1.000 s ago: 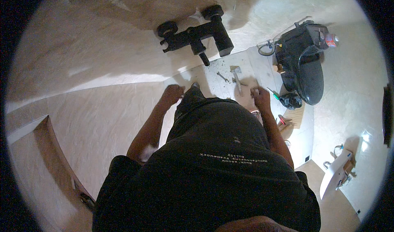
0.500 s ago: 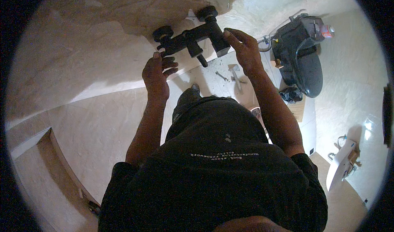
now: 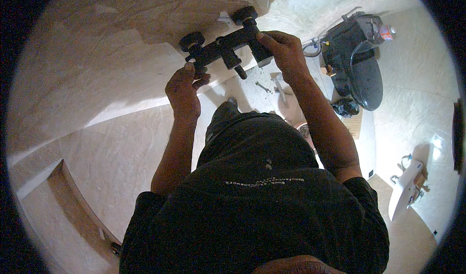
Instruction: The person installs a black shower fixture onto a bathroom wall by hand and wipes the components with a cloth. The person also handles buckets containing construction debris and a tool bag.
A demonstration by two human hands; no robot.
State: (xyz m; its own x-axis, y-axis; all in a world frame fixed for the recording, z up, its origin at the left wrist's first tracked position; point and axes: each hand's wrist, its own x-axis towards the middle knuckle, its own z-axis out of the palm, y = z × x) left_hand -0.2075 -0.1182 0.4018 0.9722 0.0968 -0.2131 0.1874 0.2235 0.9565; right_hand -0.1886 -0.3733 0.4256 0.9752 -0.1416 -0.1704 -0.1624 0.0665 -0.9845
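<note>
Both hands grip one black wall-mounted mixer tap (image 3: 225, 45), held against the beige tiled wall (image 3: 97, 56). The left hand (image 3: 183, 87) clamps its fingers on the tap's left end, just below one of its two round knobs (image 3: 191, 40). The right hand (image 3: 284, 51) is closed over the right end, beside the second knob (image 3: 244, 15). Between the grips, one short spout (image 3: 238, 70) juts out. Below the right hand, one spanner (image 3: 262, 86) lies on the floor, with one dark toilet (image 3: 357, 65) farther right.
</note>
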